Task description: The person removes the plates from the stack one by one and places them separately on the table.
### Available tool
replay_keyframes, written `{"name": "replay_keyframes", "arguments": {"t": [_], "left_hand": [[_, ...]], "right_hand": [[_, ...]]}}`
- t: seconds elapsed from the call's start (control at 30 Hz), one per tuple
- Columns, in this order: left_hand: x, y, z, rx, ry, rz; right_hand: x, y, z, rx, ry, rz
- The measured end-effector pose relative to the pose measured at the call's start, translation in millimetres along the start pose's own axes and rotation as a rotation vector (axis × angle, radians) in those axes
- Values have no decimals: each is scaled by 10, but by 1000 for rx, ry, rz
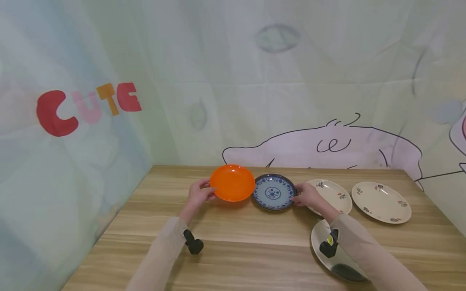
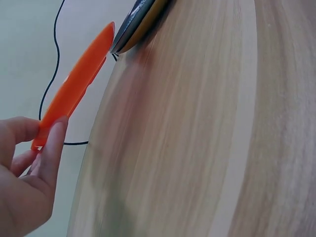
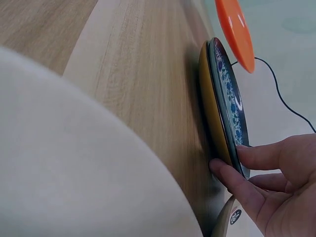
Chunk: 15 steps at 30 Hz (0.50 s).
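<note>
My left hand point(image 1: 199, 192) pinches the left rim of an orange plate point(image 1: 233, 184), which the left wrist view shows raised off the table and tilted. To its right is a blue-and-white patterned plate point(image 1: 274, 192) with a dark rim. A yellow plate point(image 3: 212, 108) lies beneath that one, seen from the side in the right wrist view. My right hand point(image 1: 306, 195) grips the right edge of this stack, thumb on the blue plate's rim and a finger low against the yellow one. Part of the orange plate's underside is hidden.
Right of the stack are two cream plates with small motifs, one point(image 1: 333, 194) partly behind my right hand and another point(image 1: 381, 203) farther right. A pale plate with a dark patch point(image 1: 324, 252) lies nearer, under my right forearm. A printed curtain point(image 1: 218, 101) hangs behind the wooden table point(image 1: 236, 258).
</note>
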<state>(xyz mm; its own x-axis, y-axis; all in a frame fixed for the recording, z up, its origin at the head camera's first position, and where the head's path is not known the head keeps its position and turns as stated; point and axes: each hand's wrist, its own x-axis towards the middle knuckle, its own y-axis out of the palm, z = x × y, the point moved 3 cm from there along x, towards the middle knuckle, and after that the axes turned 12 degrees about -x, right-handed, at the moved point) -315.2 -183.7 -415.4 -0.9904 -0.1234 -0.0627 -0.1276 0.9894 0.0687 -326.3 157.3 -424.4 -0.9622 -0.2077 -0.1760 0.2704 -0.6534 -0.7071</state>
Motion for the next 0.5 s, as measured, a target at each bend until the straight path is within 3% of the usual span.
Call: {"name": "replay_keyframes", "arguments": {"t": [0.2, 0.5], "left_hand": [[-1, -81, 30, -42, -29, -14], [-3, -179, 77, -11, -27, -17]], "right_hand": [[11, 5, -22, 3, 7, 1], [16, 4, -12, 4, 17, -2]]}}
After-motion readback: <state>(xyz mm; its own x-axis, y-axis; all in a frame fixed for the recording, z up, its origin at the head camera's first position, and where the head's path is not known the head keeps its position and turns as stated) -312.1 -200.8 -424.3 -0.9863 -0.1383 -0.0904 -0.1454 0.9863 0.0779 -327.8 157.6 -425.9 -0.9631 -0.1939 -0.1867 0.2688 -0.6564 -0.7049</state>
